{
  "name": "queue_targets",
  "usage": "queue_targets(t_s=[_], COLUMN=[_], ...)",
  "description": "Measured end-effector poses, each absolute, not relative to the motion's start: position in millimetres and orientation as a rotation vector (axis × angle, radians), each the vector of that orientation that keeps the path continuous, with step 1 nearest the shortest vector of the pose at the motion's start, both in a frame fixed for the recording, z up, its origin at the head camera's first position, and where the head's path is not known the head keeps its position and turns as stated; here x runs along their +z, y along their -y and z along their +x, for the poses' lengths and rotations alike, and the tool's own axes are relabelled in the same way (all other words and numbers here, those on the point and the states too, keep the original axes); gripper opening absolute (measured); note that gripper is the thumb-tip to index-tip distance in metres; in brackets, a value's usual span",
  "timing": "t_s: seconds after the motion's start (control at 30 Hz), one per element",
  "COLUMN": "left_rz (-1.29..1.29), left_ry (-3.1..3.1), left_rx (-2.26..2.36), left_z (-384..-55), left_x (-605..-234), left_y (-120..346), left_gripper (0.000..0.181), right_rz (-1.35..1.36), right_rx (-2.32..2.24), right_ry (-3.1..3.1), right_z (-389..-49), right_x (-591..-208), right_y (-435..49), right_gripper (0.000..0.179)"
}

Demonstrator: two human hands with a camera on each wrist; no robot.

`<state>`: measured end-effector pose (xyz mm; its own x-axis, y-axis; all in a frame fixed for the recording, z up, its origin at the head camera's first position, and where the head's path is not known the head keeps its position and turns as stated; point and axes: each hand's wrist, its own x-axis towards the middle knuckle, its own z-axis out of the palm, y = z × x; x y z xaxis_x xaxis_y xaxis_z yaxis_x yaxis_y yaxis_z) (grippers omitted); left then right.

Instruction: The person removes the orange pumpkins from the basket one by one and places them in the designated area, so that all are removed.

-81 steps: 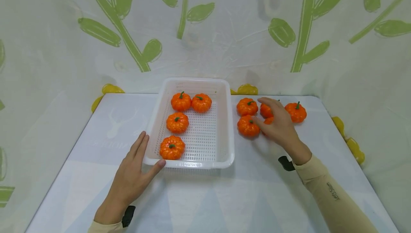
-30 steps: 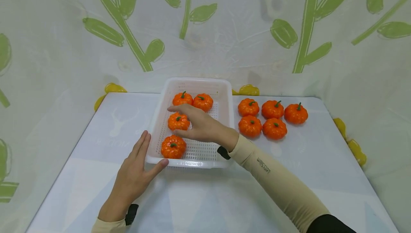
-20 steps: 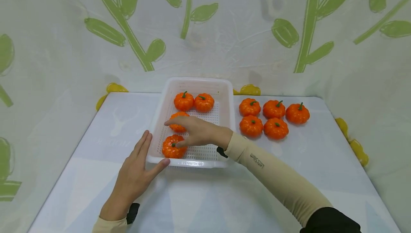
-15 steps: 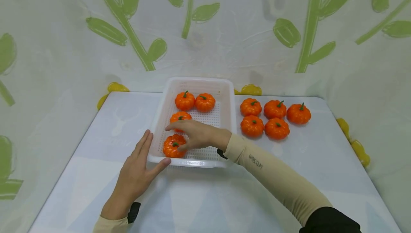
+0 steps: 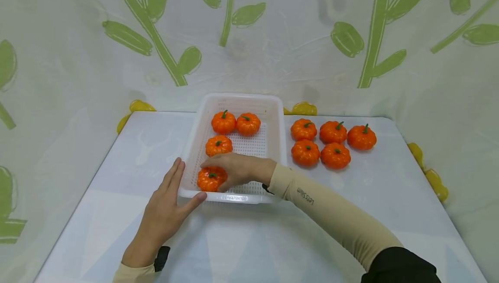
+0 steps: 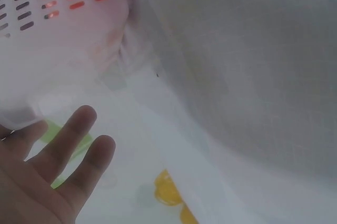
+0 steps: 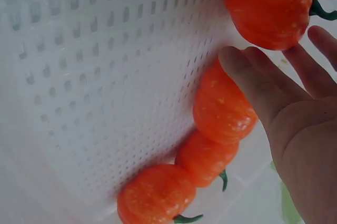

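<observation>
Four-sided and white, a perforated plastic basket [image 5: 249, 198] stands on the table with several small orange pumpkins inside. My right hand [image 5: 238, 169] reaches into it and grips the front-left pumpkin [image 5: 210, 180], fingers along its far side and thumb at its near right. In the right wrist view the fingers [image 7: 253, 76] lie against that pumpkin's side, beside the neighbouring pumpkin [image 7: 224, 103]. My left hand [image 5: 161, 211] rests at the basket's front-left corner, fingers extended along the left wall and thumb at the front rim. The left wrist view shows its fingers [image 6: 68, 139] spread below the basket wall.
Right of the basket, several more pumpkins sit in two rows, among them a front one [image 5: 335, 156] and a far-right one [image 5: 361, 138]. A pale cloth [image 5: 288, 70] with printed green leaves hangs behind the white table [image 5: 273, 244].
My right hand has moved left from the pumpkins beside the basket into the basket, then down from the middle pumpkin onto the front one. The left hand has stayed at the corner.
</observation>
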<state>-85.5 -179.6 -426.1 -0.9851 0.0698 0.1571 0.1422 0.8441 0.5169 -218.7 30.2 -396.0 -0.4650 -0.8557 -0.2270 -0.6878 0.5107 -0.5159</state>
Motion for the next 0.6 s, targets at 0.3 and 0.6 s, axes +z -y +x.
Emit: queue_targets(t_s=[0.3,0.6], left_rz=[-0.163,-0.162], left_ry=[2.892,2.895], left_rx=[-0.834,-0.816], left_z=[-85.1,-84.6], left_x=[-424.6,-424.4], left_y=[179.9,178.8], left_gripper=[0.099,0.099], right_rz=[-1.296,-1.309], right_rx=[-0.428,-0.443], right_ry=[-2.325,-2.334], right_z=[-212.8,-212.0], right_x=[-394.7,-393.6], right_y=[-27.0,-26.7], right_gripper=[0.068,0.066])
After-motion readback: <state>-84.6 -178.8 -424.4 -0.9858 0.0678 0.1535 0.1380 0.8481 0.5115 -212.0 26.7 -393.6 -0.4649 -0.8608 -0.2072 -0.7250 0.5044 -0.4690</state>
